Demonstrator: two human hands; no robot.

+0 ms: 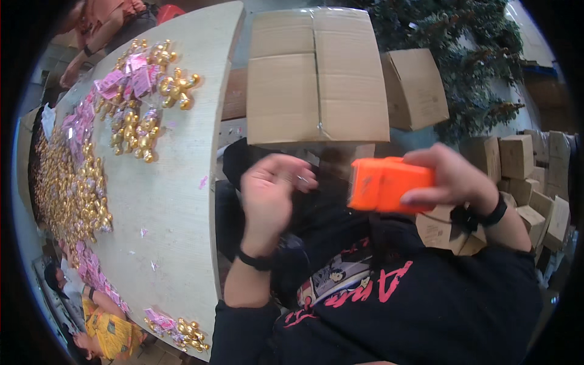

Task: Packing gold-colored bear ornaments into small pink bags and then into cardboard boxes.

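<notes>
My right hand [453, 179] is closed around one end of a bright orange, block-shaped device [380, 184], in front of my body. Its exact kind does not show. My left hand [274, 185] is raised to the left of the device, apart from it. Its fingers are curled in and somewhat smeared, with a small shiny spot [302, 179] at them that I cannot make out. Just beyond both hands stands a large cardboard box [283, 79], with tape along the middle seam of its top.
At left is a long pale table [176, 213] with heaps of gold wrapped pieces [70, 188] and pink-labelled packets [140, 79]. People sit along its far side. A smaller carton [420, 91], stacked cartons [517, 155] and green artificial branches [450, 36] are at right.
</notes>
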